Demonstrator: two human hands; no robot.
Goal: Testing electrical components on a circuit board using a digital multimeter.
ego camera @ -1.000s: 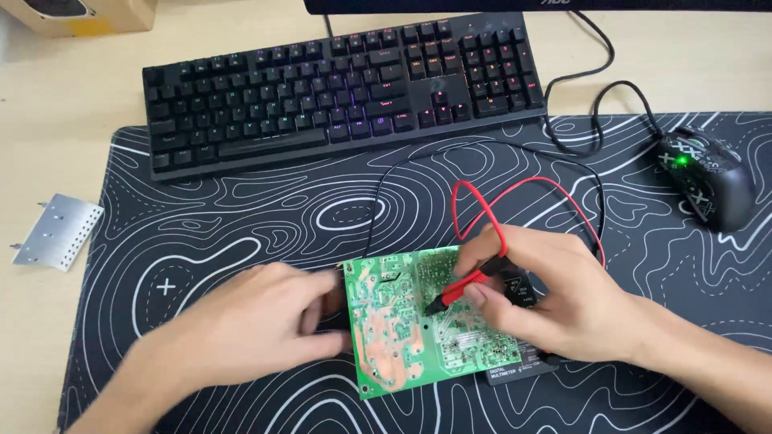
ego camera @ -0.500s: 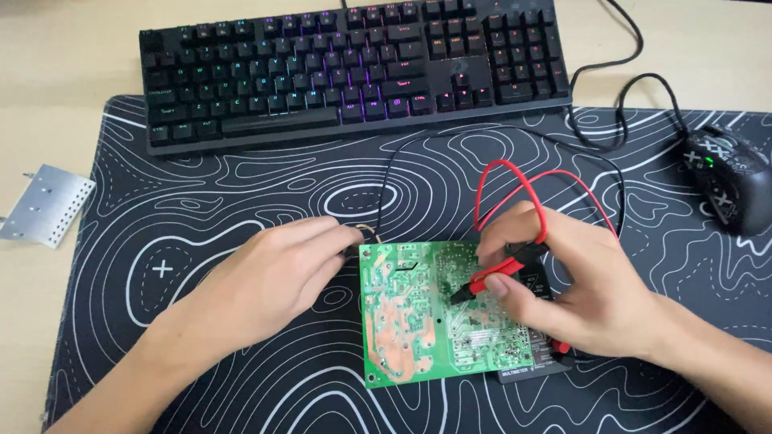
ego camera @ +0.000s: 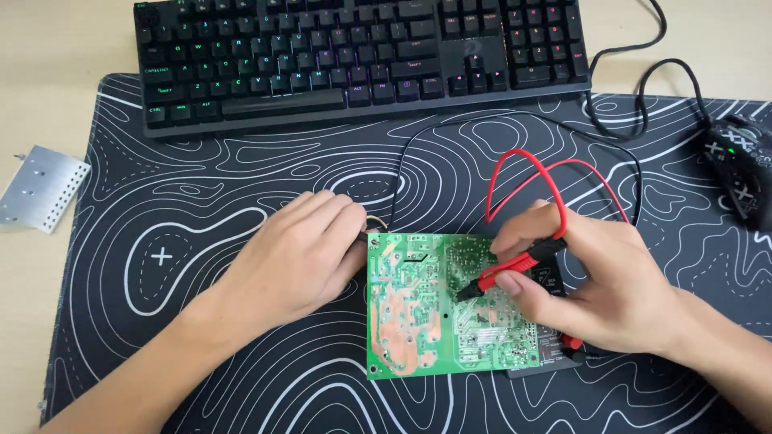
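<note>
The green circuit board [ego camera: 438, 301] lay solder side up on the patterned black desk mat [ego camera: 241, 177], toward the mat's front edge and right of its middle, with a dark block [ego camera: 547, 366] showing under the board's near right corner.

Risks, judged from this view: the red probe [ego camera: 515, 265] was pinched in the right hand [ego camera: 595, 293], its dark tip resting on or just over the dense solder joints at the board's right centre. A small slip there could have bridged two neighbouring joints. The board appeared to rest on its underside components, so downward probe pressure could have rocked it. The red lead [ego camera: 547, 173] looped up behind the right hand, and the black lead [ego camera: 450, 133] arched across the mat toward the keyboard; a snag on either could have tugged the probe off its point.

The left hand [ego camera: 297, 253] lay at the board's far left corner, fingers curled and loosely closed, fingertips touching or just beside that corner. Whether it held a second probe could not be told; a thin pale wire end showed just past its fingertips. The right hand covered the board's right edge, thumb and forefinger closed on the probe.

Beyond the mat's far edge sat a black backlit keyboard [ego camera: 362, 56]. A black mouse [ego camera: 744, 169] sat at the mat's right edge. A perforated metal plate [ego camera: 40, 186] lay on the bare desk [ego camera: 48, 72], off the mat's left edge.
</note>
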